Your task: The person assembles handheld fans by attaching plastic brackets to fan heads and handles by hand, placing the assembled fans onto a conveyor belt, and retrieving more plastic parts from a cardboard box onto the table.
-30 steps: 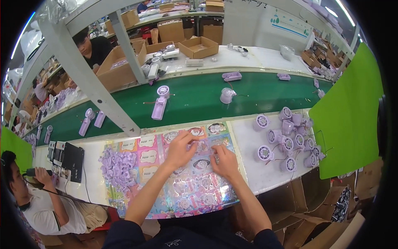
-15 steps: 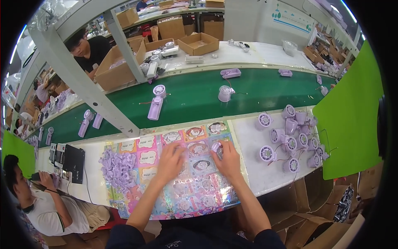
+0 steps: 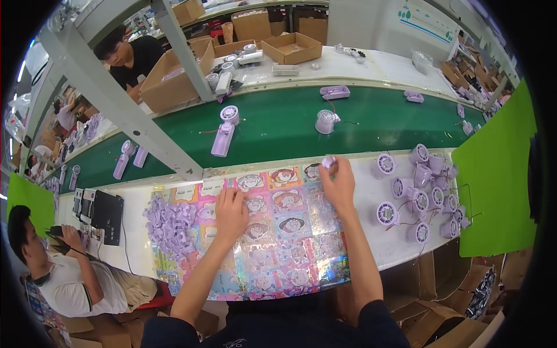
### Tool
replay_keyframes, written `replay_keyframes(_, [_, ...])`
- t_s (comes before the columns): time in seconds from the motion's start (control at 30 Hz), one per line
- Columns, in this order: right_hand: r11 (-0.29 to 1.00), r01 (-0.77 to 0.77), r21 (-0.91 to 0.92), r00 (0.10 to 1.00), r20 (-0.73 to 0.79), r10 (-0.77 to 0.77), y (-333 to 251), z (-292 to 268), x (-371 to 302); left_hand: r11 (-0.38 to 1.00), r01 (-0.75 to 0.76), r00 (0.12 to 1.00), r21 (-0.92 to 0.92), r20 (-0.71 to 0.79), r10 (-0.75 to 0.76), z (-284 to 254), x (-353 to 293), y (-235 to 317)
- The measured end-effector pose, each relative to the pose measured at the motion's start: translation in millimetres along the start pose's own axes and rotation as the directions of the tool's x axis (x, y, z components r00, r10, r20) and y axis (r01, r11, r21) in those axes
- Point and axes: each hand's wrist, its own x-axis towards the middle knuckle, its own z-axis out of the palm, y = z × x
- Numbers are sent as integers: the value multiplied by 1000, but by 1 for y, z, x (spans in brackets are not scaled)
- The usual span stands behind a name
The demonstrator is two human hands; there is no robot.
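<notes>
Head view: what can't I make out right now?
In the head view:
Purple part: its full shape, partly covered by the right hand.
Mat: the patch beneath the left hand, covered by it.
Green belt: a stretch behind the post.
Dark object, far left: its kind, too small.

The right hand [image 3: 338, 184] partly covers a small lilac piece [image 3: 329, 162], too blurred to identify. The left hand [image 3: 232, 211] hides part of the printed sheet [image 3: 275, 249]; a grey post [image 3: 125, 116] interrupts the green belt [image 3: 278, 116].
</notes>
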Motion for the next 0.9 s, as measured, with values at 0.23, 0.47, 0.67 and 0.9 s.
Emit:
replay_keyframes(0.23, [999, 46, 7, 989, 143, -47, -9, 13, 15, 999, 26, 999, 25, -26, -25, -3, -1, 3])
replay_keyframes(0.47, [922, -135, 364, 990, 96, 108, 2, 14, 28, 993, -61, 996, -100, -75, 54, 36, 51, 14])
replay_keyframes(0.67, [941, 33, 338, 999, -37, -22, 7, 16, 26, 923, -215, 969, -319, 51, 243, 110, 177, 60])
replay_keyframes(0.9, [920, 36, 390, 997, -80, -5, 7, 14, 22, 924, -107, 930, -368, 291, 223, 166, 236, 78])
